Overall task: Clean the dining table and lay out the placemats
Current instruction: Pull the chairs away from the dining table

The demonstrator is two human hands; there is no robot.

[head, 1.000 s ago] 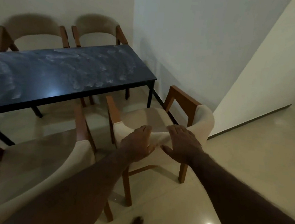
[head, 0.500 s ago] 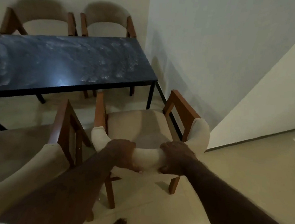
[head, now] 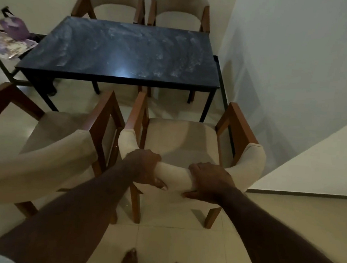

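Your left hand (head: pixel 144 166) and your right hand (head: pixel 208 181) are both wrapped around the curved cream-upholstered backrest of the wooden-framed dining chair (head: pixel 180 144) directly in front of you, fingers curled over the top of the padding and thumbs tucked beneath it. The two hands sit near each other on the middle of the backrest, apart, with a bare stretch of padding between them. This chair faces the rectangular dark marble-patterned dining table (head: pixel 125 51), standing clear of the table's near right corner on the pale glossy tiled floor (head: pixel 179 247).

The tabletop carries pale smeared streaks across much of its surface and a bright spot of reflected light near the front edge. A second cream-and-wood chair (head: pixel 47 147) stands just beside the one you hold, on its left, their wooden arms nearly touching. Two matching chairs (head: pixel 146 5) stand side by side at the far edge of the table, against the wall.

At the far left, a small dark side stand (head: pixel 6 68) bears a purple spray bottle (head: pixel 14 25) and a stack of patterned purple-and-white placemats (head: pixel 6 46). Your bare feet (head: pixel 129 261) show at the lower edge.
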